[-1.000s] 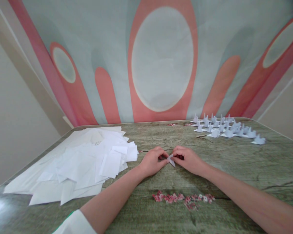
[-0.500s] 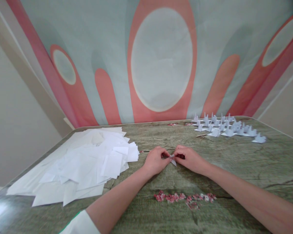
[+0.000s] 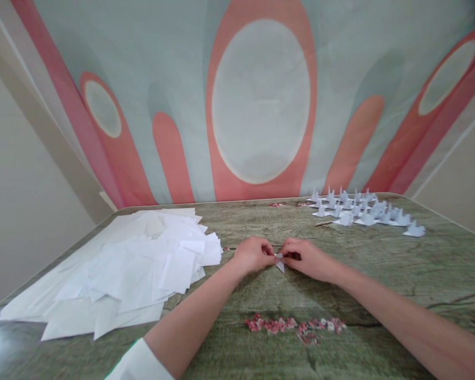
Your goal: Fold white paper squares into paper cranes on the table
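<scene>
A small folded piece of white paper (image 3: 279, 265) is pinched between my two hands above the middle of the table; its lower end is a point toward me. My left hand (image 3: 255, 253) grips its left side between thumb and fingers. On the opposite side, my right hand (image 3: 306, 258) pinches it the same way, the fingertips of both hands almost meeting. The fingers partly hide the paper's upper part. Several white folded paper cranes (image 3: 366, 212) stand in rows at the back right.
A wide, loose pile of white paper sheets (image 3: 122, 264) covers the left of the wood-patterned table (image 3: 380, 285). Pink flower designs (image 3: 275, 323) show on the tabletop in front of me. Behind the far edge rises a wall covering (image 3: 261, 105) with large coral shapes.
My fingers have shifted slightly on the folded paper, and more of its upper part shows between them. The whole view has moved a little; both hands stay in the same place on the table.
</scene>
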A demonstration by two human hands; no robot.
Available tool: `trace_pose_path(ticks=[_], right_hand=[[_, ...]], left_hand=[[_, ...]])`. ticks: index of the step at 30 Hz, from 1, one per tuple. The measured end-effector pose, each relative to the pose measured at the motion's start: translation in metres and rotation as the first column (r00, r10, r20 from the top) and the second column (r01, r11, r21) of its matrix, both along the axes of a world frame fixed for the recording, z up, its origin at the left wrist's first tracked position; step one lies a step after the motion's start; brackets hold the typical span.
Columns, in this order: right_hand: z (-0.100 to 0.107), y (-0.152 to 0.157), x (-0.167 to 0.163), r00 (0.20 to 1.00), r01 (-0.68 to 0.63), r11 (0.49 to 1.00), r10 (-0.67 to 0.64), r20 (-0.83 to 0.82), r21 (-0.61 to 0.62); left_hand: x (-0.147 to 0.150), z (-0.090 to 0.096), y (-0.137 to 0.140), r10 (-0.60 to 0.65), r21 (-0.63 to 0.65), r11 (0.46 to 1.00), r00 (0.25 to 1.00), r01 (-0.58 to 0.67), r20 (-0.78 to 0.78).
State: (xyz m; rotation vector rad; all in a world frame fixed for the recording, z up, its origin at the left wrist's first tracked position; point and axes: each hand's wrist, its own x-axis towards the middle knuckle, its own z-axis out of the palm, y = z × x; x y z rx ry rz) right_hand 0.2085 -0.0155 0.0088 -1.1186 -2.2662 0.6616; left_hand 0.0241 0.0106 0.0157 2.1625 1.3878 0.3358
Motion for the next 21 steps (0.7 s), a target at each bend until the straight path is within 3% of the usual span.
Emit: trace_pose_path(ticks=[5,10,12,15,21], right_hand=[[0.0,-0.001,-0.002,0.999,0.029,0.999,-0.028,-0.022,0.021],[0.0,-0.001,-0.001,0.999,0.032,0.999,-0.031,-0.027,0.025],[0.0,-0.001,0.0,0.999,0.037,0.999,-0.036,-0.029,0.021],[-0.001,-0.001,0.0,0.999,0.029,1.0,-0.028,-0.032,0.013],[-0.004,0.0,0.001,0.999,-0.022,0.999,0.023,-0.028,0.042]], left_hand=[[0.002,-0.004,-0.013,0.029,0.147,0.989,0.999,-0.031,0.016],[0.0,-0.003,-0.022,-0.022,0.276,0.961,0.999,0.013,0.029],[-0.002,-0.001,-0.022,-0.11,0.361,0.926,0.994,0.11,-0.022],[-0.005,0.004,-0.02,-0.23,0.471,0.833,0.956,0.29,-0.183],[-0.005,0.011,-0.021,-0.249,0.473,0.762,0.875,0.442,-0.416]])
